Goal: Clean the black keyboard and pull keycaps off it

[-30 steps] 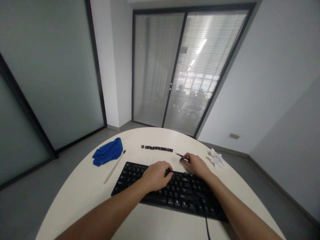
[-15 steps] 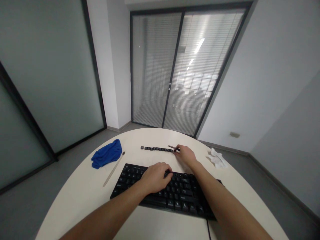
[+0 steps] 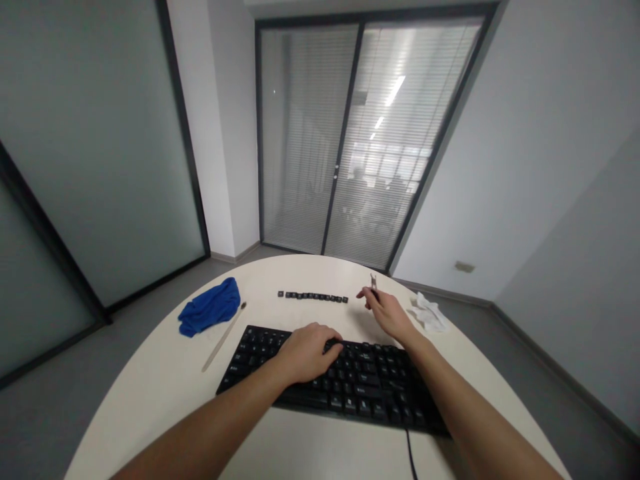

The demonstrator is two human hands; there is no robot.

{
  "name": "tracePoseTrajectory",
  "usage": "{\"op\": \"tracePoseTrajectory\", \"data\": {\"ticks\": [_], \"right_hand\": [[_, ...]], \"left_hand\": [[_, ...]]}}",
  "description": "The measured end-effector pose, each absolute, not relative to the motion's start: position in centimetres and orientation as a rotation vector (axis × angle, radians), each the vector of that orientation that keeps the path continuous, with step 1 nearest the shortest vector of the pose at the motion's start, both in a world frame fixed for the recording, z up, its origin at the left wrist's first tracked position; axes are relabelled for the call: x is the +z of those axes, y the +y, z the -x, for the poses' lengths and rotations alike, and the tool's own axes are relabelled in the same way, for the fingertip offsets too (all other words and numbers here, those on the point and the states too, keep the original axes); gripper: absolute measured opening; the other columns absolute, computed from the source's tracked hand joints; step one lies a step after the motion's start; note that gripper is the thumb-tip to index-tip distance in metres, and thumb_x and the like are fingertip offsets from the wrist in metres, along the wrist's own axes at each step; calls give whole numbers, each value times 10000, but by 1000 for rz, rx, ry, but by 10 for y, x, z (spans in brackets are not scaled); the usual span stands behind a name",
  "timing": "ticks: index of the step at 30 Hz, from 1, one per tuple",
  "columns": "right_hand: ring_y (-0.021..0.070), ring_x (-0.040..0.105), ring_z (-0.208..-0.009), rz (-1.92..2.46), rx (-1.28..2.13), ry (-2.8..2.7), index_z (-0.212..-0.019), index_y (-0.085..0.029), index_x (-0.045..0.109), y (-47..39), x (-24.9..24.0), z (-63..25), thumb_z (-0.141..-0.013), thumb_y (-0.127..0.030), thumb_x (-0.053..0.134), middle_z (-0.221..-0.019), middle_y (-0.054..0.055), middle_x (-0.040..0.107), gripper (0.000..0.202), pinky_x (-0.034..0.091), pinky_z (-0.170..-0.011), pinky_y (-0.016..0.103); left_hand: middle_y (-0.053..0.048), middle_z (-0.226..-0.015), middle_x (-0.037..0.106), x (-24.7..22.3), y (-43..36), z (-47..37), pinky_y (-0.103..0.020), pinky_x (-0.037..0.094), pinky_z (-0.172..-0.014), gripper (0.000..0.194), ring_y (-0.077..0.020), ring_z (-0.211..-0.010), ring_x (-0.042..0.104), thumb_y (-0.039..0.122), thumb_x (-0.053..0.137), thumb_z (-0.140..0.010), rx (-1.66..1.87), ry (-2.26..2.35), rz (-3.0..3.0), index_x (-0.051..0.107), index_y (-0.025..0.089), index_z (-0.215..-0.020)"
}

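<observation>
A black keyboard point(image 3: 367, 383) lies across the table. My left hand point(image 3: 309, 352) is on its upper middle part, fingers curled over the back edge and thumb bent over the keys. Beyond the keyboard, my right hand point(image 3: 390, 313) is raised and holds a small metal tool point(image 3: 373, 283) with a dark handle, its thin prongs pointing up and away. To the left of that hand, several small black keycaps point(image 3: 315, 296) lie in a row, one slightly apart at the left end. The right forearm passes over the keyboard's right end and hides part of it.
A blue cloth point(image 3: 211, 307) lies at the left of the round cream table point(image 3: 150, 373), beside a thin brush point(image 3: 223, 338). White crumpled tissue point(image 3: 429, 313) sits near the right edge. A black cable point(image 3: 411, 453) runs from the keyboard toward the front.
My right hand has moved right and away from the keycap row, and the tool has turned from pointing left to pointing up. My left hand keeps its place on the keyboard.
</observation>
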State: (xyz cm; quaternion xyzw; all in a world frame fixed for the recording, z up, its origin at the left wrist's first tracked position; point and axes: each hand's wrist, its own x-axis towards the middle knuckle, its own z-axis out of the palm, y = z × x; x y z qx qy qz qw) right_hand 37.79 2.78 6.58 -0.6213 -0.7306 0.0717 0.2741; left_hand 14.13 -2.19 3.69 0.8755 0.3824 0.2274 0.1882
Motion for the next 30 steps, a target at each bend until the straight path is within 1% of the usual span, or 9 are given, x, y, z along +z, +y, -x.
{"op": "tracePoseTrajectory", "data": {"ticks": [3,7,10,15,17,19,22,27,30], "right_hand": [[206,621,-761,1545,277,-1927,-994,-197,720,4,68,-379,-969,-563,297,-759,37,645,560,442,-727,302],[168,570,-573,1464,571,-1845,-939,-186,700,-20,58,-376,-928,-570,423,-587,-15,560,474,433,-575,274],[150,550,-496,1406,790,-1723,-886,-185,650,-26,48,-376,-879,-570,523,-564,-29,574,405,431,-501,259],[150,576,-572,1340,831,-1759,-779,-179,631,-25,46,-379,-832,-516,625,-640,6,654,341,458,-587,265],[159,589,-631,1335,790,-1818,-808,-178,662,-27,50,-381,-828,-490,639,-688,13,672,314,455,-628,269],[169,604,-691,1336,758,-1882,-883,-186,686,-30,56,-381,-839,-464,637,-751,17,691,286,454,-670,273],[177,619,-721,1362,763,-1968,-954,-200,689,-36,65,-384,-870,-439,603,-791,16,706,267,452,-680,273],[192,625,-745,1412,742,-2012,-871,-197,694,-40,69,-391,-888,-455,573,-771,17,706,286,442,-699,279],[197,628,-755,1420,738,-1996,-870,-192,698,-38,68,-395,-890,-467,567,-792,23,712,305,441,-708,281]], "left_hand": [[-43,-1050,724,37,-22,-141,-379,477,-883,276,-253,-991,630,360,478,-933,645,1080,-2455,698,247,-1057],[-40,-1052,723,36,-22,-141,-362,470,-897,277,-243,-998,626,367,478,-939,660,1076,-2454,695,241,-1056],[-34,-1054,722,37,-23,-141,-346,467,-899,276,-232,-997,627,368,477,-943,638,1089,-2454,694,246,-1062],[-22,-1069,719,42,-25,-141,-331,467,-896,282,-220,-1007,625,369,464,-949,607,1110,-2453,691,251,-1069],[-19,-1066,720,42,-25,-141,-335,466,-899,285,-220,-1007,626,376,461,-951,605,1117,-2451,688,253,-1073],[-17,-1060,720,42,-25,-140,-338,466,-899,285,-221,-1008,625,380,460,-952,605,1117,-2451,685,255,-1074],[-17,-1055,717,40,-25,-140,-340,469,-892,281,-222,-1004,623,378,460,-953,604,1112,-2453,683,255,-1072],[-26,-1062,712,39,-23,-140,-342,466,-904,279,-222,-1008,619,369,466,-952,598,1101,-2459,683,247,-1077],[-24,-1064,712,40,-23,-140,-336,469,-900,274,-218,-1006,622,362,468,-951,601,1100,-2460,683,249,-1078]]}}
